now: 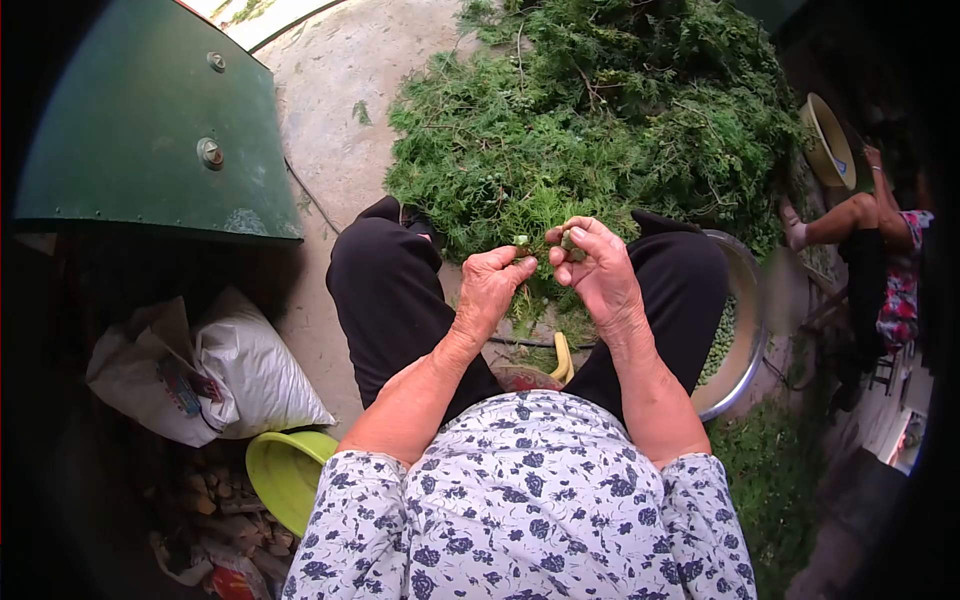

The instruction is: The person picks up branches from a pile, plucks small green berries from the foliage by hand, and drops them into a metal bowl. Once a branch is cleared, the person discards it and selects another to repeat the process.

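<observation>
My left hand [490,287] is closed in a pinch on a small evergreen sprig [522,252], with a pale green cone at its tip. My right hand [600,268] is beside it, fingers curled round small green cones [570,243] that are partly hidden by the fingers. Both hands are above my lap, between my knees. In front of them lies a big heap of cut evergreen branches [600,130]. By my right leg stands a wide metal basin [748,365] with many small green cones in it, partly covered by my knee.
A green metal box [150,140] stands at the left. Below it are a white sack [255,370], a yellow-green basin [265,470] and chopped wood [235,525]. At the right, another person [895,260] sits near a beige basin [825,145]. More cut greenery [760,480] lies behind the metal basin.
</observation>
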The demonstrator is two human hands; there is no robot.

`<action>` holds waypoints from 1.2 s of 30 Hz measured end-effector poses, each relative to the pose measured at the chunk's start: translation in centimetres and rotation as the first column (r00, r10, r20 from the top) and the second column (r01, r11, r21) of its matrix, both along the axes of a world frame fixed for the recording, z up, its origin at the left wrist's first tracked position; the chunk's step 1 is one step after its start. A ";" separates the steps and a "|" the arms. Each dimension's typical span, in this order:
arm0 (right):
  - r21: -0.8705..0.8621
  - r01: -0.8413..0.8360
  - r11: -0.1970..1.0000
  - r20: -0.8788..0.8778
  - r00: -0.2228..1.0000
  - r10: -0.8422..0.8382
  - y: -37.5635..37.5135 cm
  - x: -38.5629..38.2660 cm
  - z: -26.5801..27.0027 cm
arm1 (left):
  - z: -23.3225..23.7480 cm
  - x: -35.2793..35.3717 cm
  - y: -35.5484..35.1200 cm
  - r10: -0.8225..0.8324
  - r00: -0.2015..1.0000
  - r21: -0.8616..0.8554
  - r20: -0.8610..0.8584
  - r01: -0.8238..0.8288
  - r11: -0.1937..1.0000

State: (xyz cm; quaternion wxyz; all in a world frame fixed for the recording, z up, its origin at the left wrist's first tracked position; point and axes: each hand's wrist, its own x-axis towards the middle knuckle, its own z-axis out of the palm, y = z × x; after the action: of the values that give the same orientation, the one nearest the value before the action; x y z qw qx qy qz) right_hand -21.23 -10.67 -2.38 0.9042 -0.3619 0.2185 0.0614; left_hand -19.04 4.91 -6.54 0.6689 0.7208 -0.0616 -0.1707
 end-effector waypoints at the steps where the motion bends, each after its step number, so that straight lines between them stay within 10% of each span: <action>1: -0.007 0.023 1.000 -0.017 1.000 -0.023 0.1 0.0 0.6 | -0.3 0.0 0.2 -0.029 1.000 0.095 0.007 0.028 0.995; 3: 0.013 -0.006 1.000 0.037 0.999 0.006 -0.1 -0.2 0.2 | -0.2 0.0 0.2 -0.060 0.998 0.189 0.012 0.056 0.980; 7: -0.620 -0.154 0.769 0.061 0.968 0.243 0.7 -0.3 -0.3 | 0.7 -0.3 -0.2 -0.112 0.975 0.428 0.194 0.018 0.903; 10: -0.958 0.165 0.233 0.254 0.867 0.429 1.5 -0.2 -1.1 | 0.7 -0.6 -0.2 -0.116 0.957 0.464 0.268 -0.023 0.885; 15: -0.924 0.295 0.243 0.360 0.885 0.296 1.8 -0.1 -2.3 | 0.5 -0.7 -0.2 -0.094 0.958 0.403 0.270 -0.024 0.915; 17: -0.373 -0.147 0.916 -0.044 0.989 0.141 1.1 -0.4 -1.6 | 0.1 -0.6 0.0 -0.061 0.981 0.158 0.183 0.032 0.987; 19: -0.106 -0.013 0.994 -0.003 1.000 0.013 0.3 -0.3 -2.0 | 0.8 -0.4 0.3 -0.056 0.994 0.125 0.089 0.045 0.991; 27: -0.200 0.321 0.926 0.268 0.927 -0.263 -6.7 -2.0 4.0 | 0.4 0.5 1.0 -0.015 0.824 -0.436 -0.566 -0.284 0.854; 31: -0.442 0.576 0.687 0.355 0.816 -0.456 -13.7 -5.8 5.2 | 1.9 1.1 0.8 -0.035 0.748 -0.535 -0.663 -0.441 0.721; 36: -0.906 0.254 0.339 0.036 0.843 -0.536 -22.9 -13.7 -2.1 | 0.9 1.4 0.8 -0.126 0.699 -0.629 -0.704 -0.530 0.569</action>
State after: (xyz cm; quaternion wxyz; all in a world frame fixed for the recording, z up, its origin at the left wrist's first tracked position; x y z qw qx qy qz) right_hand -34.97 -33.61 -4.48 0.5267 -0.7005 0.4195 -0.2365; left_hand -17.62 5.70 -5.67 0.9054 0.2271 0.2099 -0.2910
